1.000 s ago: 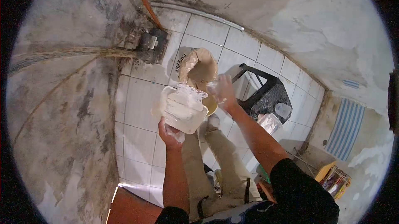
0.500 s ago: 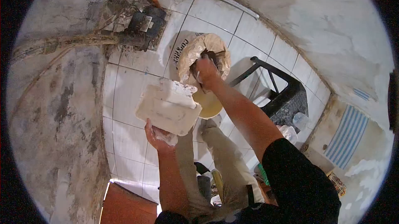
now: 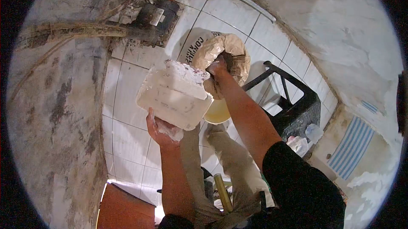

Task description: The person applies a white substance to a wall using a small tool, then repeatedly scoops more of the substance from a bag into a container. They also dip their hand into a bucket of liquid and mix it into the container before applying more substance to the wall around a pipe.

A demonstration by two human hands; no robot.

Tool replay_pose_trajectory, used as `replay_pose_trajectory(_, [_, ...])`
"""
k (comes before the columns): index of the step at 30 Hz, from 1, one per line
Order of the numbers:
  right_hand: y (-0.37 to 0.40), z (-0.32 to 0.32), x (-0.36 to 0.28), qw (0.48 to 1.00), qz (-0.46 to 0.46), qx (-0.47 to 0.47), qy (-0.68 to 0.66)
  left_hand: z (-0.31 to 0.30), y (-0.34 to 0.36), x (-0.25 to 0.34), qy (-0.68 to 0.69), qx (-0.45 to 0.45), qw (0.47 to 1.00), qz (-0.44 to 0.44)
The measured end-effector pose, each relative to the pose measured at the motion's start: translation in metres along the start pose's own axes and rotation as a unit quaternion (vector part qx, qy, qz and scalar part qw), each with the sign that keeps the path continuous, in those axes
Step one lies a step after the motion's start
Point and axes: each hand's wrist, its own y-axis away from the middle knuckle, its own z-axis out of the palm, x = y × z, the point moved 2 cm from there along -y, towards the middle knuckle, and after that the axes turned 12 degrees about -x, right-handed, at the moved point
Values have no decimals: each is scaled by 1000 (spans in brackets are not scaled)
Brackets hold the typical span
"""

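My left hand (image 3: 163, 132), coated with white residue, supports a white plastic tub (image 3: 172, 99) from below at its near edge. The tub is tilted, and its far rim is broken and crusted with dried material. My right hand (image 3: 217, 67) reaches into the mouth of an open brown paper sack (image 3: 238, 46) with a rolled-down rim. Its fingers look curled, but their tips and whatever they grip are hidden in the dark opening. Just below the sack, partly behind the tub and my right forearm, is a round container with yellowish contents (image 3: 219, 113).
A black plastic stool (image 3: 297, 106) lies on its side to the right, with a clear plastic cup (image 3: 313, 132) by it. A dark pipe fitting (image 3: 155, 23) stands at the left wall. White tiles (image 3: 127, 120) cover the floor; an orange-brown panel (image 3: 125, 207) is at lower left.
My right hand has gone a little deeper into the sack. The tub's broken edge has swung slightly up and right. The whole view has shifted a little.
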Motion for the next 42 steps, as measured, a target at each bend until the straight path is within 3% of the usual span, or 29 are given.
replay_pose_trajectory(1, [-17,17,22,991,-96,60,71,-2,0,-1,-220,-37,972,72])
replay_pose_trajectory(2, [-26,26,32,964,-191,119,141,0,-2,3,-220,-36,972,73])
replay_pose_trajectory(3, [-28,26,32,964,-192,120,140,2,-5,7,-45,14,999,10])
replay_pose_trajectory(4, [-27,22,32,976,-199,88,3,4,-5,7,131,62,988,-54])
replay_pose_trajectory(5, [-26,18,31,969,-202,54,-135,1,-6,5,130,63,988,-54])
replay_pose_trajectory(7, [-20,8,30,897,-192,-18,-397,-1,-7,4,-80,0,996,32])
replay_pose_trajectory(8, [-17,-2,27,835,-182,-52,-517,2,-9,8,-79,0,996,32])
replay_pose_trajectory(9, [12,-35,13,835,-184,-51,-516,6,-13,12,69,30,997,-18])
replay_pose_trajectory(10, [35,-69,-8,927,-141,-43,-344,9,-15,14,216,60,972,-66])
replay_pose_trajectory(11, [59,-107,-29,983,-93,-30,-158,6,-16,13,216,60,973,-61])
replay_pose_trajectory(12, [35,-75,-13,982,-97,-28,-158,0,-16,7,212,55,973,-68])
replay_pose_trajectory(14, [1,-2,7,909,-187,94,-361,0,-20,5,207,48,974,-75])
replay_pose_trajectory(15, [-37,45,19,860,-215,-17,-463,5,-21,5,218,43,972,-75])
replay_pose_trajectory(16, [0,5,36,860,-215,-16,-463,9,-23,5,229,37,970,-75])
replay_pose_trajectory(18, [44,-70,-15,955,-146,-52,-253,10,-26,7,213,32,973,-81])
replay_pose_trajectory(19, [64,-93,-27,955,-144,-53,-254,10,-28,7,197,27,976,-86])
replay_pose_trajectory(20, [80,-110,-39,811,-111,-50,-572,9,-30,7,197,28,976,-87])
replay_pose_trajectory(21, [87,-114,-44,568,-65,-40,-820,8,-32,6,199,28,975,-94])
replay_pose_trajectory(22, [87,-112,-41,567,-63,-40,-820,8,-33,7,200,28,974,-101])
replay_pose_trajectory(23, [87,-115,-34,848,-52,5,-528,10,-33,8,199,28,974,-101])
replay_pose_trajectory(24, [87,-117,-31,987,-31,50,-148,12,-33,9,179,44,977,-109])
replay_pose_trajectory(25, [103,-137,-36,987,-31,51,-149,13,-33,11,158,60,979,-116])
replay_pose_trajectory(27, [149,-196,-59,937,-243,34,-248,12,-35,8,185,33,975,-116])
replay_pose_trajectory(29, [134,-190,-54,943,-243,39,-226,17,-37,9,213,6,970,-114])
replay_pose_trajectory(39, [78,-132,-27,967,-251,52,-9,15,-40,10,178,38,979,-87])
replay_pose_trajectory(42, [99,-158,-36,964,-252,57,-67,18,-43,11,216,25,972,-90])
